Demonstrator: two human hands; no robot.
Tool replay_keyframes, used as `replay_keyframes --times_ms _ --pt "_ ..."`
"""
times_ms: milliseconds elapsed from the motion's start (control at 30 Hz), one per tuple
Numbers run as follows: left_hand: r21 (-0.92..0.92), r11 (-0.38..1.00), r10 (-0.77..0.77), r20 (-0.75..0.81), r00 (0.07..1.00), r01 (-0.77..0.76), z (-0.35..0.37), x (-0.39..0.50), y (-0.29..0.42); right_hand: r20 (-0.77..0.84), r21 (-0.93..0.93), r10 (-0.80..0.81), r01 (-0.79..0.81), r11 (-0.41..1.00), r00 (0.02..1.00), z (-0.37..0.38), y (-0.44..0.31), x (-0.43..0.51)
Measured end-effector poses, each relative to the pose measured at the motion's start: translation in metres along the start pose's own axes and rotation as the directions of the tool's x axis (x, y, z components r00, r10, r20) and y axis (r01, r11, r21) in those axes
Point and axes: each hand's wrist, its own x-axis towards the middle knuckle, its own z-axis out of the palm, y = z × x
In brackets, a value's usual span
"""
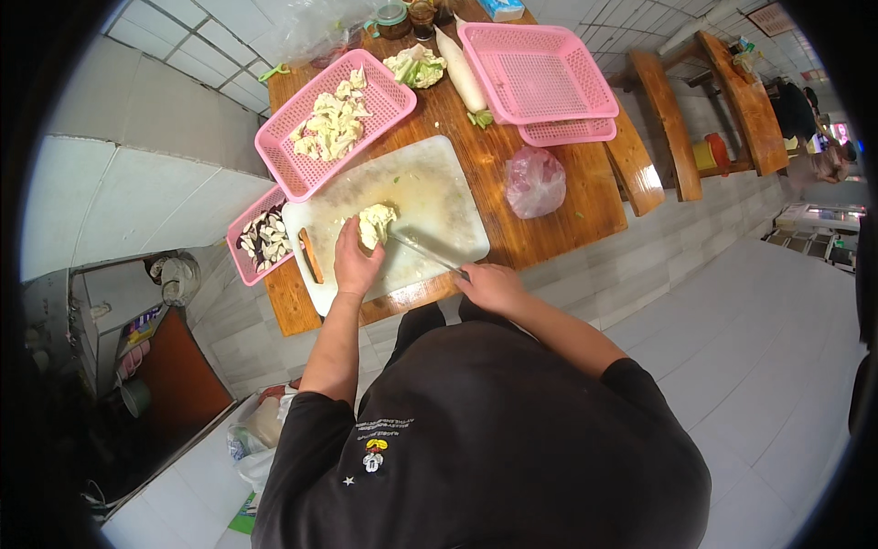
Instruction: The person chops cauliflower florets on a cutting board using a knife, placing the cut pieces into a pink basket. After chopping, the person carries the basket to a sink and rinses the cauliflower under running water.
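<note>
On a white plastic cutting board (439,171) lies a piece of cauliflower (377,224). My left hand (355,264) holds it from the left and near side, thumb and fingers spread around it. In my right hand (492,287) is the dark handle of a kitchen knife (429,254), gripped near the board's front right corner. Its blade points left, the tip end beside or against the cauliflower; whether it cuts in cannot be made out. Beyond the board a pink plastic basket (274,147) contains several cut cauliflower florets (333,123).
A lower pink basket (241,264) at left holds sliced eggplant (264,237). Across the wooden table (583,185) are another cauliflower (416,67), white radishes (459,72), stacked pink baskets (542,72), a tied plastic bag (536,182) and jars (392,20). Wooden benches (665,123) stand right.
</note>
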Motion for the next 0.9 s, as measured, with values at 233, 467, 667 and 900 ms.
replay_keyframes --times_ms 233,467,667,900 --pt "0.081 0.997 0.003 -0.109 0.994 0.005 0.006 -0.024 0.005 0.087 0.029 0.056 -0.059 0.998 0.995 0.009 -0.010 0.011" --pt "0.146 0.989 0.038 -0.154 0.987 -0.015 0.030 -0.031 0.017 0.118 0.078 0.115 -0.125 0.989 0.986 0.019 -0.006 0.008" --pt "-0.023 1.000 -0.007 -0.096 0.995 0.005 0.017 -0.018 0.009 0.152 0.117 0.097 -0.116 0.986 0.984 0.030 -0.008 0.025" --pt "-0.030 0.997 -0.071 -0.040 0.997 0.070 0.011 -0.009 0.008 0.184 0.069 0.109 -0.123 0.990 0.977 0.035 -0.020 0.044"
